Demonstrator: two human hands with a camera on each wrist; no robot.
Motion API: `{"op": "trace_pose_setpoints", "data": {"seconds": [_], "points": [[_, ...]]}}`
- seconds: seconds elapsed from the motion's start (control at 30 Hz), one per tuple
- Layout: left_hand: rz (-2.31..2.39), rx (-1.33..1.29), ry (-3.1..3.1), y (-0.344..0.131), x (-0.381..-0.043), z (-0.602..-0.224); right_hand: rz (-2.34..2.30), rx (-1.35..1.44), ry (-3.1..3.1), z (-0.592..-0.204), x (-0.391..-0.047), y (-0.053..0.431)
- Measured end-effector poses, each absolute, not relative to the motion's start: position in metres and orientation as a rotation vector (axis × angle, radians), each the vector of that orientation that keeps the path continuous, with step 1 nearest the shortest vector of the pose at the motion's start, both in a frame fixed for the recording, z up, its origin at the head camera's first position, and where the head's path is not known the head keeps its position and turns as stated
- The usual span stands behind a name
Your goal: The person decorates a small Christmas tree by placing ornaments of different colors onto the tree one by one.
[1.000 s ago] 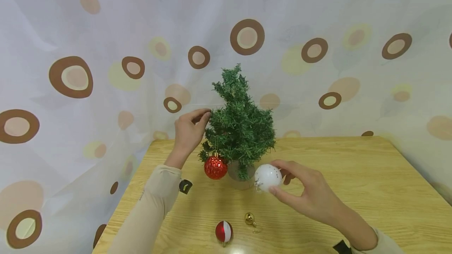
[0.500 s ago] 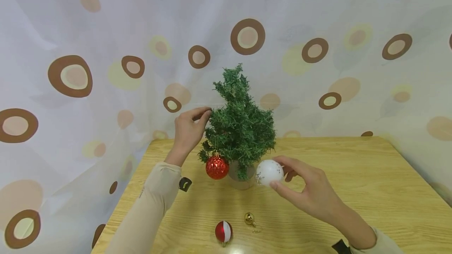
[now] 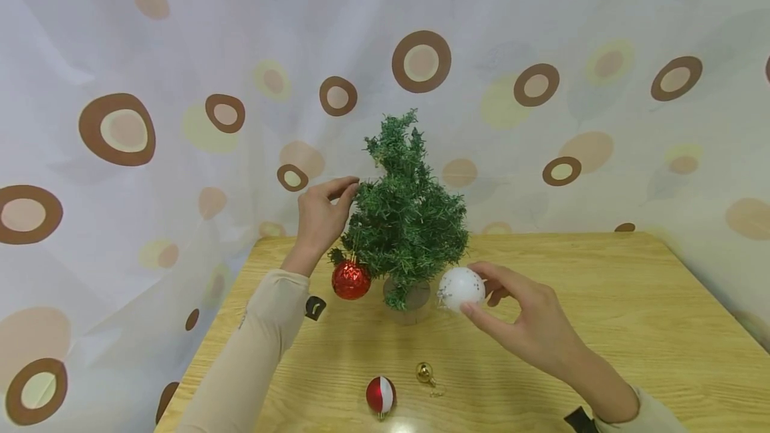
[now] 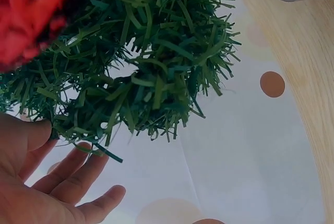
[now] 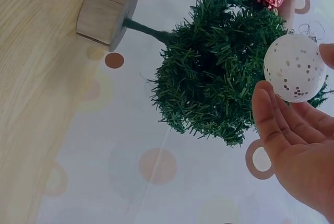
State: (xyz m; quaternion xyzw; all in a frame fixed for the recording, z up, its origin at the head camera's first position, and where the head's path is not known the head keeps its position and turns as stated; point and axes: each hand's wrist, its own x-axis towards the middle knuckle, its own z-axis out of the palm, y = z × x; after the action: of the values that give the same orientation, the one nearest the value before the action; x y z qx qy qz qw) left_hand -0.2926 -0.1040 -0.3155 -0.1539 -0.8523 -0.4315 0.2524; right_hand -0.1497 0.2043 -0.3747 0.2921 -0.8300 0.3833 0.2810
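Near the green tinsel tree (image 3: 409, 226), whose edge my left hand (image 3: 323, 216) pinches, my right hand (image 3: 529, 326) holds the white, speckled, plastic-looking ball (image 3: 460, 288), fingers parted to its width, as I judge it light and slick, best gripped round its middle.

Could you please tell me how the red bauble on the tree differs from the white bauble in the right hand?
The red bauble has a shiny, faceted-looking surface, while the white bauble is smooth with scattered dots. The red bauble hangs from a low branch of the tree; the white bauble is held off the table in the right hand. Both are round ornaments.
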Motion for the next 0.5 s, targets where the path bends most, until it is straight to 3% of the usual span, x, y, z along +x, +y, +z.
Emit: {"op": "trace_pose_setpoints", "data": {"seconds": [0.5], "points": [[-1.119,-0.364,-2.31,-0.098,-0.286,-0.313,1.052,0.802,-2.232,-0.372,-0.164,0.221]]}}
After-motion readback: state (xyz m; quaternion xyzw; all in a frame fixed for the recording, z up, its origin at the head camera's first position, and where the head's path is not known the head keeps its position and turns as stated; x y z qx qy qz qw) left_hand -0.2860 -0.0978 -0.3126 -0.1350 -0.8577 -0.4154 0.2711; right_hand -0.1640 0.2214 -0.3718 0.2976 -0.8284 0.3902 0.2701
